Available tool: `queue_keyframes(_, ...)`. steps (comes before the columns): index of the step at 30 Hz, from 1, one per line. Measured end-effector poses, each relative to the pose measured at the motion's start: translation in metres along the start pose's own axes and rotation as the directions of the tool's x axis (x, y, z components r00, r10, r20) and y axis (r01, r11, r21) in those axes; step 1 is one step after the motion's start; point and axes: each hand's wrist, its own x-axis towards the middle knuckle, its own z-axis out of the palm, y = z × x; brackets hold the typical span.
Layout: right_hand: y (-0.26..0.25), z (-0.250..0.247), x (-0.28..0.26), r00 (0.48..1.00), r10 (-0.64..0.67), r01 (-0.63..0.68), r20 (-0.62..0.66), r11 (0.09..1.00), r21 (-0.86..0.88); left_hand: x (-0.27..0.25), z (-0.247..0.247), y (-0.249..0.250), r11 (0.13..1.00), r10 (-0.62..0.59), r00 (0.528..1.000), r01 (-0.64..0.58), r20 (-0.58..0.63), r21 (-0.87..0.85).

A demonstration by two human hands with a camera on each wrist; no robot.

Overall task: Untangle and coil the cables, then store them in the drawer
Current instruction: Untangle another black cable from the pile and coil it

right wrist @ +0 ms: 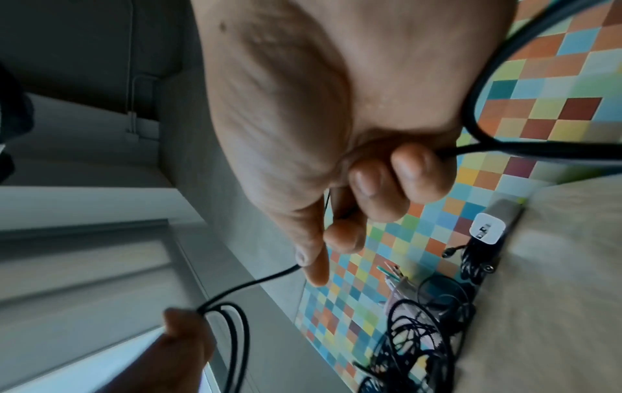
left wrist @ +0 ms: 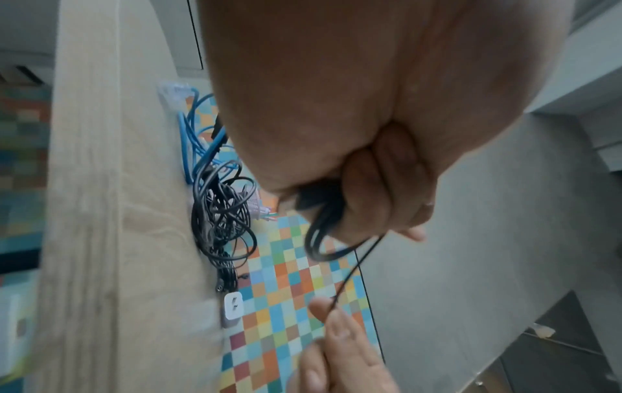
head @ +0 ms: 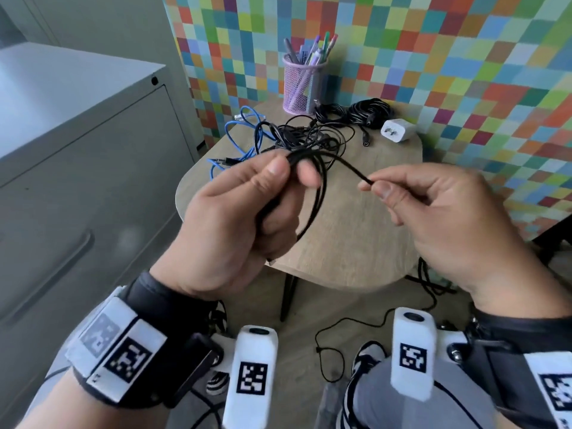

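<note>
Coiling: left hand, centre frame, fingers clamped around loops of the black cable.
Right hand: centre right, thumb and forefinger pinched together on the cable's free end.
Cable: held above the desk, stretched between both hands.
Tangle: black and blue leads, upper centre.
Charger: white, right of the tangle.
Pen cup: behind the tangle.

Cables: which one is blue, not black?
The blue cable lies looped at the left edge of the wooden table, beside the black tangle. Every other cable is black, including the thin black cable that both hands hold.
</note>
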Motion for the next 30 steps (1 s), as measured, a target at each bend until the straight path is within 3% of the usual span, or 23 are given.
queue_keyframes(5, 0.001, 0.03, -0.002, 0.979, 0.134, -0.112, 0.156, 0.983, -0.145, 0.004, 0.007, 0.006, 0.976, 0.209, 0.97, -0.214, -0.124, -0.027)
queue_keyframes(9, -0.02, 0.059, -0.014, 0.96, 0.07, 0.016, 0.271, 0.953, -0.303, 0.004, 0.01, -0.001, 0.963, 0.267, 0.957, -0.268, -0.118, 0.001)
queue_keyframes(11, -0.026, 0.067, -0.018, 0.949, 0.044, 0.056, 0.311, 0.951, -0.303, 0.004, 0.01, -0.01, 0.956, 0.285, 0.953, -0.275, -0.1, 0.107)
queue_keyframes(12, -0.029, 0.068, -0.018, 0.946, 0.03, 0.07, 0.323, 0.954, -0.293, 0.003, 0.008, -0.013, 0.928, 0.3, 0.951, -0.271, -0.08, 0.257)
queue_keyframes(13, -0.03, 0.066, -0.018, 0.945, 0.018, 0.077, 0.327, 0.958, -0.277, 0.002, 0.004, -0.015, 0.843, 0.3, 0.953, -0.241, -0.048, 0.481)
queue_keyframes(15, -0.032, 0.057, -0.016, 0.954, -0.011, 0.076, 0.301, 0.976, -0.204, -0.001, -0.005, -0.014, 0.465, 0.236, 0.971, -0.136, 0.025, 0.875)
queue_keyframes(16, -0.031, 0.05, -0.014, 0.963, -0.021, 0.061, 0.268, 0.988, -0.143, -0.002, -0.008, -0.011, 0.29, 0.193, 0.98, -0.111, 0.055, 0.951)
queue_keyframes(17, -0.03, 0.042, -0.011, 0.974, -0.026, 0.044, 0.225, 0.996, -0.075, -0.003, -0.01, -0.007, 0.197, 0.144, 0.987, -0.102, 0.074, 0.975)
queue_keyframes(18, -0.029, 0.034, -0.009, 0.984, -0.032, 0.035, 0.178, 0.999, -0.018, -0.004, -0.011, -0.003, 0.186, 0.087, 0.993, -0.089, 0.074, 0.979)
queue_keyframes(19, -0.026, 0.027, -0.008, 0.991, -0.042, 0.039, 0.131, 0.999, 0.019, -0.004, -0.012, 0.0, 0.238, 0.022, 0.998, -0.058, 0.055, 0.97)
queue_keyframes(23, -0.019, 0.012, -0.006, 0.998, -0.064, 0.063, 0.005, 0.991, 0.115, -0.006, -0.013, 0.011, 0.638, -0.183, 0.983, 0.129, -0.014, 0.759)
queue_keyframes(30, -0.012, 0.012, -0.003, 0.997, -0.072, 0.077, -0.031, 0.98, 0.182, -0.005, -0.014, 0.001, 0.932, -0.167, 0.985, 0.144, 0.041, 0.331)
